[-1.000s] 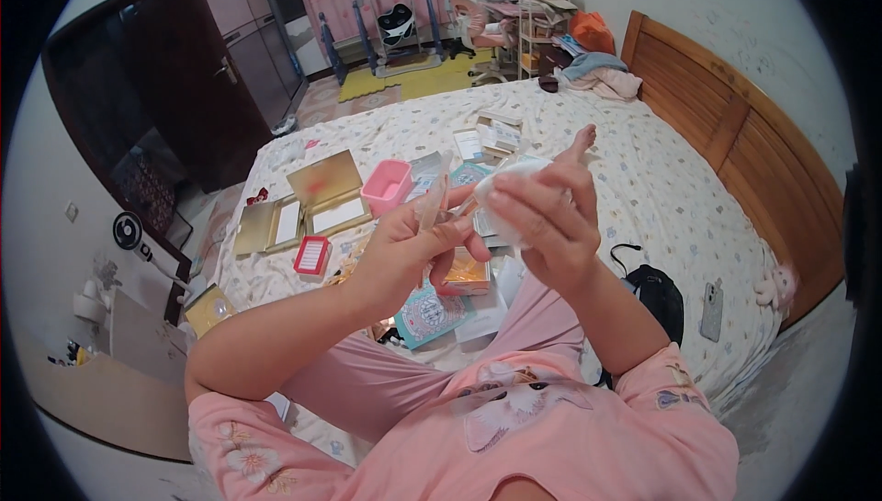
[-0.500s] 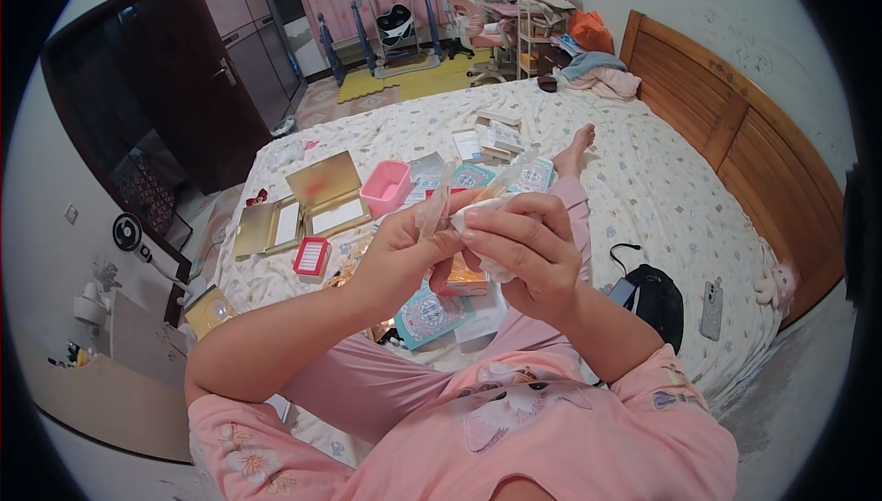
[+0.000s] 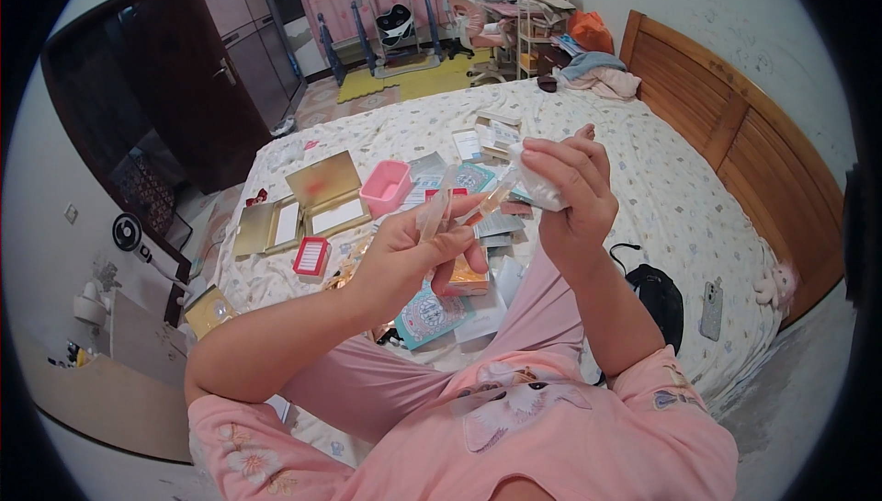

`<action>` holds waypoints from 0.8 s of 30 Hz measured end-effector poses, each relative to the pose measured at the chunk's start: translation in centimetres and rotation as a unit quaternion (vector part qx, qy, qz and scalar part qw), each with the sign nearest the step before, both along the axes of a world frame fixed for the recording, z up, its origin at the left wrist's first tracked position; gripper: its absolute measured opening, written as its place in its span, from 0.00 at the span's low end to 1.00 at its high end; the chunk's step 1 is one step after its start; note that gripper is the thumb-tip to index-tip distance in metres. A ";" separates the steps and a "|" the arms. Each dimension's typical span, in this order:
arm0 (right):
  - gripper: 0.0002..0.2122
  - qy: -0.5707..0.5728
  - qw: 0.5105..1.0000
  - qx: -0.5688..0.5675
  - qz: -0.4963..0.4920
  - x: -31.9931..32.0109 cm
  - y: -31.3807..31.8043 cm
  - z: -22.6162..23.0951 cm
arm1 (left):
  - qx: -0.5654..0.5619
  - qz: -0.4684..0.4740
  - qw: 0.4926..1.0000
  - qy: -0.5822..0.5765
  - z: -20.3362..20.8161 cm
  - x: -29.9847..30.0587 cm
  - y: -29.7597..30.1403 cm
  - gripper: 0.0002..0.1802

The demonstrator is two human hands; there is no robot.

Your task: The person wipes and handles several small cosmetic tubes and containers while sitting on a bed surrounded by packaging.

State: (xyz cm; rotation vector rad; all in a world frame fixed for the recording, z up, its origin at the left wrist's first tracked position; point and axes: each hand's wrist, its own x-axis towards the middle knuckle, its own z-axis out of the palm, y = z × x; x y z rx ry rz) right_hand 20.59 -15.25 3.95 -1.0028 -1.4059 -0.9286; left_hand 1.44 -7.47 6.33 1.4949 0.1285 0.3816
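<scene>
1. The person sits on the bed (image 3: 643, 188) with both hands raised in front of the chest. The left hand (image 3: 413, 257) is closed around a couple of small clear tubes (image 3: 439, 211), which stick up between its fingers.

2. The right hand (image 3: 570, 193) is closed on a crumpled white tissue (image 3: 542, 188), and a thin clear tube (image 3: 491, 199) runs slanting from its fingertips across to the left hand.

3. A second ago the right hand was higher, with fingers stretched out and the tissue loosely spread; half a second ago it had dropped close against the left hand. Now the two hands are drawn a little apart again, with the tube bridging the gap.

4. To my eye the tissue has been run along the tube and the wiping goes on, tube by tube.

5. Below the hands, on the bedspread, lie a pink box (image 3: 386, 187), an open gold box (image 3: 326, 193), a small red-edged case (image 3: 310, 256) and several flat packets (image 3: 432, 315). A black bag (image 3: 661, 294) and a phone (image 3: 711, 310) lie off to the person's right.
</scene>
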 end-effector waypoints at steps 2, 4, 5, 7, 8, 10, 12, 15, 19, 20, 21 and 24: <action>0.16 0.040 0.999 0.003 0.013 0.4 0.2 -0.1 | -0.018 0.007 1.000 0.002 0.1 0.1 -0.2 0.22; 0.16 0.074 0.996 0.027 0.046 0.3 0.1 -0.1 | -0.035 0.034 0.999 0.011 0.3 0.1 -0.7 0.22; 0.16 0.085 0.994 0.042 0.051 0.0 0.0 -0.3 | -0.033 0.032 0.999 0.011 0.5 0.1 -0.7 0.23; 0.15 0.076 0.994 0.062 0.047 -0.2 0.0 -0.5 | -0.031 0.027 0.999 0.010 0.8 0.2 -0.9 0.24; 0.14 0.055 0.995 0.067 0.039 -0.3 0.1 -0.7 | -0.046 0.026 0.999 0.010 0.8 0.2 -0.9 0.24; 0.14 0.032 0.997 0.062 0.029 -0.5 0.3 -1.0 | -0.076 0.024 0.997 0.011 0.8 0.2 -1.0 0.25; 0.13 0.027 0.998 0.042 0.025 -0.8 0.2 -1.2 | -0.089 0.023 0.996 0.022 1.0 0.1 -1.0 0.25; 0.14 -0.027 0.998 0.019 0.052 -2.2 -0.4 -1.4 | -0.125 0.004 0.992 0.007 0.8 -0.2 -0.7 0.24; 0.16 -0.084 0.991 -0.004 0.106 -4.5 -0.8 -2.0 | -0.149 -0.032 0.988 -0.009 0.2 -0.3 -0.1 0.23; 0.16 -0.091 0.991 0.001 0.100 -4.4 -0.8 -2.0 | -0.153 -0.031 0.988 -0.004 0.3 -0.3 -0.2 0.23; 0.16 -0.098 0.991 0.005 0.094 -4.1 -0.8 -1.8 | -0.157 -0.030 0.987 0.002 0.5 -0.3 -0.3 0.23; 0.15 -0.111 0.992 0.017 0.053 -3.2 -0.7 -1.1 | -0.179 -0.027 0.983 0.012 0.9 -0.2 -0.6 0.23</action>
